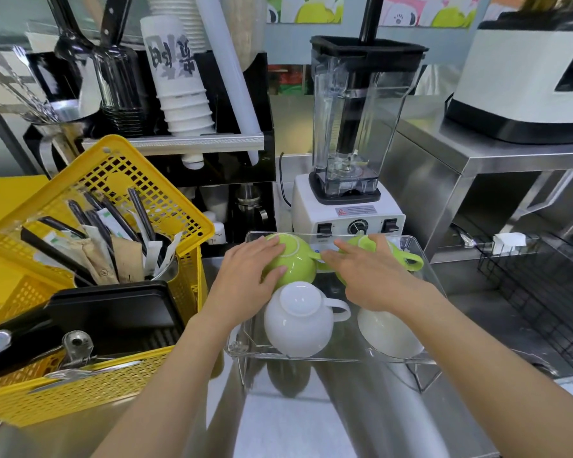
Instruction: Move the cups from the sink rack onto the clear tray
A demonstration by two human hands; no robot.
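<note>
Upside down on the clear tray (425, 259) stand two green cups at the back and two white cups at the front. My left hand (245, 276) rests over the left green cup (295, 259), fingers curled around its side. My right hand (368, 276) lies on the right green cup (407, 257), whose handle points right. The left white cup (298, 320) sits below my left hand, handle to the right. My right wrist partly hides the right white cup (387, 335). The black wire sink rack (543, 292) is at the right, with no cups visible on it.
A yellow basket (90, 401) with utensils and a black tray stands at the left. Just behind the clear tray is a blender (351, 209). Paper cups and tools fill a shelf (179, 140) at the back left. A steel counter step rises at the right.
</note>
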